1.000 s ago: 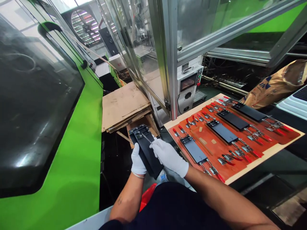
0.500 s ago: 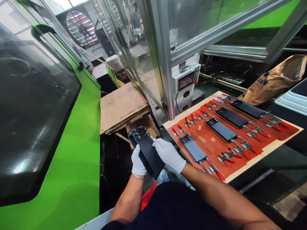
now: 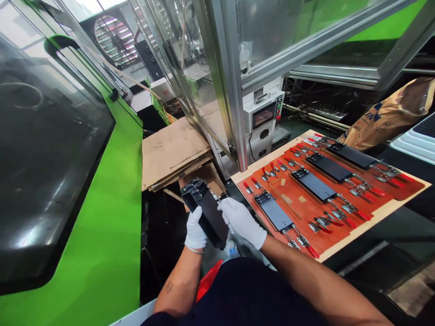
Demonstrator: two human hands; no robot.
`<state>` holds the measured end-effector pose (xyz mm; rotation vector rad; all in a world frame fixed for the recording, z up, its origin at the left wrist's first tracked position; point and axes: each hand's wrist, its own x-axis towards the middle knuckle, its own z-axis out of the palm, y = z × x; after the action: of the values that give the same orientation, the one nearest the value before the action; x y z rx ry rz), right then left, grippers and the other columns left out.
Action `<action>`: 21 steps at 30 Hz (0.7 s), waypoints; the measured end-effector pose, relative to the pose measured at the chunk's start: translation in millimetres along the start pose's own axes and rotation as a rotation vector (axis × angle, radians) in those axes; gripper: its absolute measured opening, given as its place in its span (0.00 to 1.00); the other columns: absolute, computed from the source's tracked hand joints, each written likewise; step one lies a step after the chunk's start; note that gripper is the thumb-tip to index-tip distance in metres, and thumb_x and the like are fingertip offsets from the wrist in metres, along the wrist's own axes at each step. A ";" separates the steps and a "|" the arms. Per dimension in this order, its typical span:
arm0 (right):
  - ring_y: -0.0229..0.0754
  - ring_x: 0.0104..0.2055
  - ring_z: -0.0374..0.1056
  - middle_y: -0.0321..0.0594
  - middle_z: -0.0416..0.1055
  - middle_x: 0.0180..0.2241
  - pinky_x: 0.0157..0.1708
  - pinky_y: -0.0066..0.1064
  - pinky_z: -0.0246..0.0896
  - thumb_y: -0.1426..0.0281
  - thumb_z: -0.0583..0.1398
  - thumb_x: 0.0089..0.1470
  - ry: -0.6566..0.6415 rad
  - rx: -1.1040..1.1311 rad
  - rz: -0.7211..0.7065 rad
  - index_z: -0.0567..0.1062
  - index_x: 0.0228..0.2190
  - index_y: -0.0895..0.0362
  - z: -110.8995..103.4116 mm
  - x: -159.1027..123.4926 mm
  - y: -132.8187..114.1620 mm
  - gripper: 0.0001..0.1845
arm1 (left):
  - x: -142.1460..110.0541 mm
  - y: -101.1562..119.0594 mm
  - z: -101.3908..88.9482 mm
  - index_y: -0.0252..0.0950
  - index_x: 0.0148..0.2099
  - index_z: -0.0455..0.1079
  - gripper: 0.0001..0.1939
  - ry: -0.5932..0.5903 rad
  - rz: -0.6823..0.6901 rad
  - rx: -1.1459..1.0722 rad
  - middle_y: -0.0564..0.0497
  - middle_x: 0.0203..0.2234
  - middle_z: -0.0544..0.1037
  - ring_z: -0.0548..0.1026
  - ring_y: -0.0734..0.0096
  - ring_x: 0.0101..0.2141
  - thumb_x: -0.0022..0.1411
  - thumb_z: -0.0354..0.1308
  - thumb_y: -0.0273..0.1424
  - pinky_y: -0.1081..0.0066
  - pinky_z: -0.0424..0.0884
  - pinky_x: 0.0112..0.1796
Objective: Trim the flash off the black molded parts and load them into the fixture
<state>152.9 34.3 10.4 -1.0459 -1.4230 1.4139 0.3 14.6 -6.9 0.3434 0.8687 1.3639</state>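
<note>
A long black plastic part (image 3: 212, 213) with a clip-like, moulded end hangs tilted in front of my body. My left hand (image 3: 195, 230), in a white glove, grips it along its left side, thumb on top. At its right edge is my gloved right hand (image 3: 242, 222), fingers pinched together. A small, thin, pale tool (image 3: 219, 199) pokes out from the right fingertips beside the part's edge; its exact kind is too small to tell. Most of the part's underside and the left fingers are hidden.
To the right, a board (image 3: 343, 233) with an orange-red surface carries several black parts (image 3: 314, 184) among red-handled toggle clamps (image 3: 365, 215). Stacked cardboard (image 3: 173, 147) lies ahead. A green machine (image 3: 112, 217) stands at left, and a metal-framed glass door (image 3: 234, 90) rises ahead.
The black part has turned slightly, showing less of its lower end. My right hand has shifted a little to the right and down; the left keeps its grip.
</note>
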 end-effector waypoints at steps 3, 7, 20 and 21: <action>0.39 0.19 0.53 0.28 0.55 0.17 0.23 0.30 0.52 0.71 0.49 0.62 -0.074 0.144 0.044 0.65 0.28 0.52 13.3 -6.9 -6.3 0.11 | 5.1 -3.7 -0.1 0.35 0.38 0.78 0.17 -0.026 0.046 0.035 0.49 0.30 0.82 0.81 0.60 0.35 0.49 0.71 0.40 0.57 0.72 0.52; 0.38 0.21 0.56 0.31 0.58 0.19 0.24 0.30 0.56 0.72 0.49 0.61 -0.020 0.144 -0.006 0.64 0.26 0.52 24.0 -8.5 -13.8 0.12 | 10.1 -6.8 6.0 0.36 0.37 0.76 0.17 0.014 0.217 0.161 0.51 0.30 0.81 0.79 0.64 0.32 0.47 0.74 0.39 0.60 0.74 0.48; 0.35 0.15 0.58 0.29 0.62 0.16 0.20 0.29 0.51 0.65 0.50 0.64 -0.022 -0.097 0.010 0.64 0.26 0.52 -12.1 -19.0 -26.6 0.15 | 17.7 15.8 29.4 0.44 0.69 0.59 0.47 0.051 0.636 0.584 0.46 0.66 0.65 0.58 0.54 0.68 0.50 0.73 0.35 0.60 0.49 0.67; 0.36 0.17 0.60 0.30 0.62 0.17 0.23 0.29 0.52 0.66 0.50 0.65 -0.006 -0.193 -0.063 0.63 0.24 0.53 -14.7 -18.4 -27.9 0.16 | 17.8 17.1 31.1 0.44 0.70 0.58 0.49 0.047 0.639 0.595 0.46 0.67 0.63 0.56 0.54 0.68 0.49 0.74 0.34 0.60 0.49 0.67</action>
<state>172.4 20.6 38.0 -1.1078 -1.6072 1.2548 9.7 43.2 19.0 1.1248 1.2637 1.6691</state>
